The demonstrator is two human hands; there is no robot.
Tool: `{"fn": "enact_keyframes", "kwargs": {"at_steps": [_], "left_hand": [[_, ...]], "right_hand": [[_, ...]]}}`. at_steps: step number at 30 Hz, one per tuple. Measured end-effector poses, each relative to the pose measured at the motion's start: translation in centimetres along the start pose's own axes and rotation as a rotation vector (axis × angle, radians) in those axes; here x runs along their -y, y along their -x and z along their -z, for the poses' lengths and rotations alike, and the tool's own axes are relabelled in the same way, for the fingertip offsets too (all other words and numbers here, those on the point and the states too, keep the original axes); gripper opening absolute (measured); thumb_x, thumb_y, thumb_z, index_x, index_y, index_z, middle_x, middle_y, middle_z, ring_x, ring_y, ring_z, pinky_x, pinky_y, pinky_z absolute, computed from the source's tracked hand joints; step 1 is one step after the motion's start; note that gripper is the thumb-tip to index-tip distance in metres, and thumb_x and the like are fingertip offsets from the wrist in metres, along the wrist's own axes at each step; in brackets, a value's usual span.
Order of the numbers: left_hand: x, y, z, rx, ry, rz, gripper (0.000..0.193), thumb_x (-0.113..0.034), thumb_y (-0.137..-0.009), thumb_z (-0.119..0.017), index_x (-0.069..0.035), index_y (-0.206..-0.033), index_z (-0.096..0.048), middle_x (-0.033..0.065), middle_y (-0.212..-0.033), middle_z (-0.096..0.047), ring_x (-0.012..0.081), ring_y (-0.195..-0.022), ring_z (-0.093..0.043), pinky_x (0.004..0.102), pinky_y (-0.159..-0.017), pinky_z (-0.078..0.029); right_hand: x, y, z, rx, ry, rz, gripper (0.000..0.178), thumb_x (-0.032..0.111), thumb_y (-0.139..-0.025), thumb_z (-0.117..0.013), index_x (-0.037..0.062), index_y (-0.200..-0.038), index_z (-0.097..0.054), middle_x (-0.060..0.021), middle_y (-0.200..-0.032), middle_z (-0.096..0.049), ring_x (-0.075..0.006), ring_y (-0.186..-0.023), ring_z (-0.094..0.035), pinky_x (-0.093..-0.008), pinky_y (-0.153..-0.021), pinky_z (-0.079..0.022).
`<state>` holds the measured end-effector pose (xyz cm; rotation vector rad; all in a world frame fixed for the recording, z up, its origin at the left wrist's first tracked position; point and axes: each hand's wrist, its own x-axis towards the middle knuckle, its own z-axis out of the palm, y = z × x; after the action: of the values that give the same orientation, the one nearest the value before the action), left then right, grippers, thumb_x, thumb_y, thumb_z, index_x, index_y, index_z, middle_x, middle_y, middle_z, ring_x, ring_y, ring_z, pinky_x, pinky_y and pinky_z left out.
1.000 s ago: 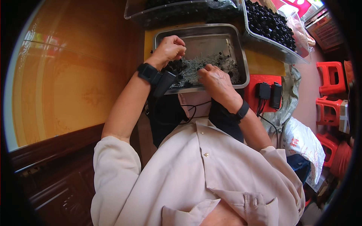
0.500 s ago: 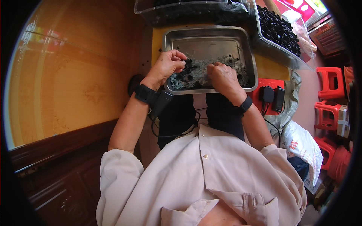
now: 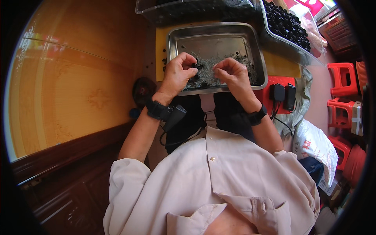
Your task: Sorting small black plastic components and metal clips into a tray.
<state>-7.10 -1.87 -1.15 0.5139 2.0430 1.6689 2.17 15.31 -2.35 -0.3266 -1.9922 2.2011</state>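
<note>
A shallow metal tray sits before me, with a heap of thin grey-green sprig-like bits and small black pieces in its near half. Over the tray's left part, my left hand is closed, its thumb and fingertips pinching a small black piece. Across from it, my right hand has thumb and forefinger pressed together above the heap. What those right fingers hold, if anything, is too small to make out. The two hands are apart, fingertips facing each other.
Beyond the tray stands a clear plastic bin; another bin at the far right holds many black pieces. Black adapters with cables rest on a red surface. Red stools and a white bag are at right, a wooden panel at left.
My right hand has lifted out of the sprig-like heap and turned, so its pinching fingertips now show. My left hand has moved slightly right and toward me, still pinching.
</note>
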Motion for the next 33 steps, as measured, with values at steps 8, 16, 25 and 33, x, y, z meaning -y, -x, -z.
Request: {"fn": "enact_keyframes", "kwargs": {"at_steps": [8,16,25,33], "left_hand": [[-0.7,2.5,-1.3,0.022,-0.033,0.015,0.02,0.004,-0.076,-0.063,-0.004,-0.095,-0.059,-0.0029,-0.083,-0.055,0.0044,-0.077,-0.052,0.0185,-0.07,-0.044],[-0.4,3.6,-2.6,-0.025,0.007,0.006,0.021,0.004,-0.076,-0.063,-0.005,-0.095,-0.057,-0.0013,-0.086,-0.057,0.0047,-0.073,-0.054,0.0187,-0.064,-0.046],[-1.7,2.2,0.5,-0.074,0.136,0.296,0.02,0.003,-0.076,-0.053,-0.004,-0.094,-0.055,0.0037,-0.089,-0.058,0.0078,-0.073,-0.055,0.0195,-0.058,-0.048],[2.4,-2.4,0.8,0.0,-0.428,0.095,0.013,-0.004,-0.073,-0.058,-0.002,-0.084,-0.067,0.0098,-0.071,-0.065,0.018,-0.068,-0.062,0.0313,-0.063,-0.05]], "right_hand": [[0.3,0.5,-1.1,0.016,-0.153,0.037,0.005,0.002,-0.079,-0.063,0.002,-0.083,-0.059,0.0011,-0.076,-0.061,-0.0038,-0.069,-0.055,-0.0179,-0.059,-0.043],[0.4,1.8,-1.7,0.037,0.284,0.23,0.013,-0.001,-0.079,-0.06,0.0041,-0.09,-0.062,-0.0012,-0.076,-0.061,-0.0058,-0.069,-0.055,-0.0214,-0.058,-0.043],[0.9,3.0,1.6,0.029,-0.215,-0.127,0.015,0.011,-0.089,-0.055,0.0007,-0.094,-0.063,-0.0011,-0.073,-0.06,-0.0063,-0.06,-0.055,-0.0191,-0.052,-0.044],[0.4,3.7,3.2,0.15,-0.651,-0.222,0.017,0.009,-0.09,-0.053,-0.0001,-0.102,-0.059,-0.0065,-0.082,-0.063,-0.0108,-0.067,-0.061,-0.0197,-0.057,-0.047]]}}
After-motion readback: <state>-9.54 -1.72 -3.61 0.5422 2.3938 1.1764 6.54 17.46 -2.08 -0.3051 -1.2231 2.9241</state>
